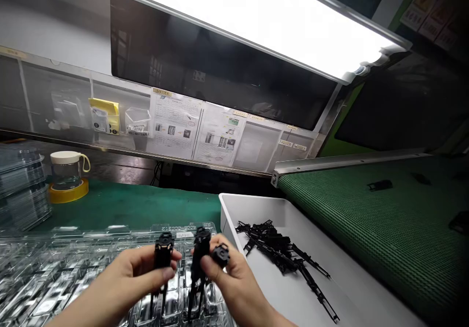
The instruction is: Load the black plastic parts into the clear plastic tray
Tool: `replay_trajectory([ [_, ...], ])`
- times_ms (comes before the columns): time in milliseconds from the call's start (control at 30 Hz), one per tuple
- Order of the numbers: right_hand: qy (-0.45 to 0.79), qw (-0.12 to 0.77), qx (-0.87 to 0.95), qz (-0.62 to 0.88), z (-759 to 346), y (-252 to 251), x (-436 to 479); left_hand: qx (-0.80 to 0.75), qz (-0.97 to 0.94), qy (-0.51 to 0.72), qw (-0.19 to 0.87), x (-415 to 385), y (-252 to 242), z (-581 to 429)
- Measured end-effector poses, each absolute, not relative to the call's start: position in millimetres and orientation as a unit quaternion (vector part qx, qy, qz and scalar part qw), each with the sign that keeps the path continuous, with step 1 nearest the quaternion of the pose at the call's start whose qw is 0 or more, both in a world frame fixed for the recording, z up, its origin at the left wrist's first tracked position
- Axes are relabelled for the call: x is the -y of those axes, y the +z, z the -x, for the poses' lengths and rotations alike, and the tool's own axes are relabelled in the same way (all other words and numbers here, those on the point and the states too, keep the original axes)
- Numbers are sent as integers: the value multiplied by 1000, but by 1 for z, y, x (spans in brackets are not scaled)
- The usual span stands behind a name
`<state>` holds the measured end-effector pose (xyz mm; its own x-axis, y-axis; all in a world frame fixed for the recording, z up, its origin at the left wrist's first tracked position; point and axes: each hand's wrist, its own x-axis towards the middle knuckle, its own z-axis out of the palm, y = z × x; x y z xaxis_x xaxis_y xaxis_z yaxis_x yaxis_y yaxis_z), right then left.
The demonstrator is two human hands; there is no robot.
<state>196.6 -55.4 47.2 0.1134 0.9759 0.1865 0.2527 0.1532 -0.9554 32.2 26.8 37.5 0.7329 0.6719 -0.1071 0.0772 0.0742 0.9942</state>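
Pinched between your left hand's (137,273) thumb and fingers stands one black plastic part (163,256), upright; your right hand (234,280) clamps a second black part (200,263) just beside it, both above the clear blister tray (54,278); white bin (256,205) lies right.

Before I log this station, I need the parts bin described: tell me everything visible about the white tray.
The white tray is a shallow rectangular bin, apparently plastic, with plain walls. It sits on the green bench between the clear blister trays and the green conveyor belt. A loose tangle of black plastic parts lies inside. No hand touches it.
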Motion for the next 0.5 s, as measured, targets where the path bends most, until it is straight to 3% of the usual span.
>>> replay_trajectory([
  [100, 174, 468, 662, 559, -217, 52, 45, -259, -828, 268, 420, -47, 34, -29],
  [233, 113, 399, 741, 528, -237, 34, 31, -147, -923, 322, 149, -65, -2, -39],
  [367, 127, 255, 806, 520, -247, 16, 30, -124, -939, 295, 123, -55, -26, -51],
  [500, 91, 140, 831, 531, -251, 9, 37, -221, -923, 294, 113, -34, -24, -54],
])
